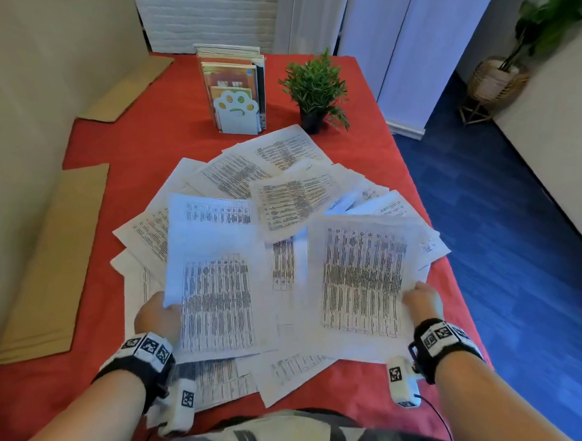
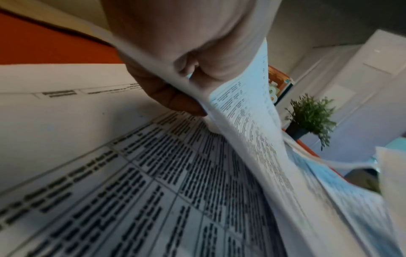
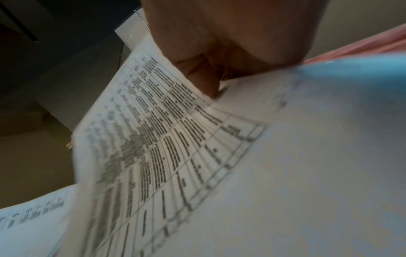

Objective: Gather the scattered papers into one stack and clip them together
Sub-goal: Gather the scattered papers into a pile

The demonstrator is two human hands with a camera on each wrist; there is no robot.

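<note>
Loose sheets lifted over a red desk [image 1: 120,151]

Your left hand [image 1: 159,317] and right hand [image 1: 421,299] each pinch a limp, slippery sheet's edge above the scattered papers [image 1: 281,187]; grip edges, square gently.

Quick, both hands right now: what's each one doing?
Left hand: grips the left printed sheet at its edge.
Right hand: grips the right printed sheet at its edge.

Both forearms are bare. Each wrist wears a black band [image 1: 140,360] with white blocks carrying black square markers. A white camera unit [image 1: 401,382] with one marker hangs below each band, with a thin black cable.
</note>
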